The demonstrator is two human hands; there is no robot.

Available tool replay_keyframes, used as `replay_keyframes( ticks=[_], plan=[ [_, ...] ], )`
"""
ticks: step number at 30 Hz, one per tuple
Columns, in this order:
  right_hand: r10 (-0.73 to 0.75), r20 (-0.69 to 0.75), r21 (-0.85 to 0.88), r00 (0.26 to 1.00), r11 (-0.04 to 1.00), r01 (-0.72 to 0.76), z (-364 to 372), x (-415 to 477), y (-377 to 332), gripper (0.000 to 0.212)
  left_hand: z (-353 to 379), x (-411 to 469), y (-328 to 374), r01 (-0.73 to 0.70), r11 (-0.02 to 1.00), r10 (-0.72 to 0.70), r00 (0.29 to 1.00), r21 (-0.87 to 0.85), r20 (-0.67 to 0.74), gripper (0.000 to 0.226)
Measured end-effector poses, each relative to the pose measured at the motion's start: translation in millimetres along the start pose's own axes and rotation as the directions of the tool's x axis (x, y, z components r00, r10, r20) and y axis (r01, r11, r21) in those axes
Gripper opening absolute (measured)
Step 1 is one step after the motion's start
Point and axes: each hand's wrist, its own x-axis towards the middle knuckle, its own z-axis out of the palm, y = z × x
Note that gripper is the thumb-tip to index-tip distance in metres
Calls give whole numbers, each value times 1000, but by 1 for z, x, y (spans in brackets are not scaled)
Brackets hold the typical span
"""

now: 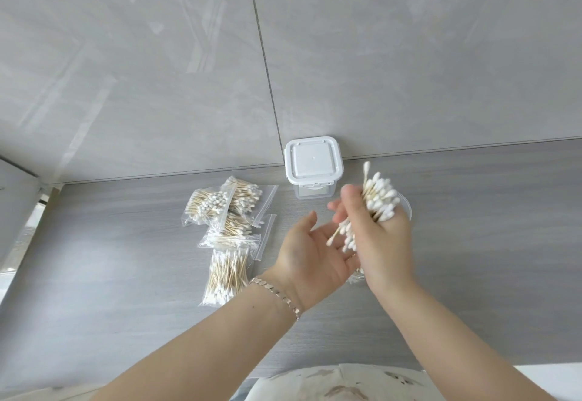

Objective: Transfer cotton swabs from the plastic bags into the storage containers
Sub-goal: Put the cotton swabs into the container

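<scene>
My right hand (382, 236) is closed around a thick bundle of cotton swabs (379, 202), white tips sticking out above and below the fist. My left hand (315, 252) is open, palm up, just under and left of the bundle's lower tips. Several small clear plastic bags of cotton swabs (228, 221) lie in a pile on the grey countertop to the left. A clear storage container with a white clip lid (313, 165), closed, stands against the wall. A second clear container (406, 208) is mostly hidden behind my right hand.
The grey wood-grain countertop (472, 243) runs to a grey tiled wall (378, 54) at the back. A silver bracelet (280, 295) is on my left wrist. Light patterned clothing (346, 381) shows at the bottom edge.
</scene>
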Motion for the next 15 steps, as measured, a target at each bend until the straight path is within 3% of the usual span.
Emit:
replay_keyframes(
  ticks=[6, 9, 10, 12, 13, 15],
  plan=[
    [46, 123, 21, 991, 999, -49, -4, -6, 3, 27, 4, -6, 0, -5, 998, -1, 994, 61, 106, 70],
    [153, 145, -24, 977, 988, -151, -7, -7, 5, 17, -1, -11, 0, -74, 962, 61, 996, 261, 57, 59],
    [207, 167, -30, 964, 978, -205, -10, -8, 9, 15, -6, -13, -1, -145, 901, 141, 989, 408, 40, 55],
    [362, 219, -37, 906, 931, -363, -18, -14, 20, 17, -21, -17, -2, -294, 637, 365, 929, 712, 57, 46],
    [453, 255, -70, 854, 890, -451, -22, -21, 28, 19, -29, -18, -2, -355, 513, 440, 890, 781, 115, 42],
    [606, 336, -200, 721, 794, -574, -31, -39, 47, 23, -44, -21, -6, -412, 416, 426, 876, 810, 227, 44]
  ],
)
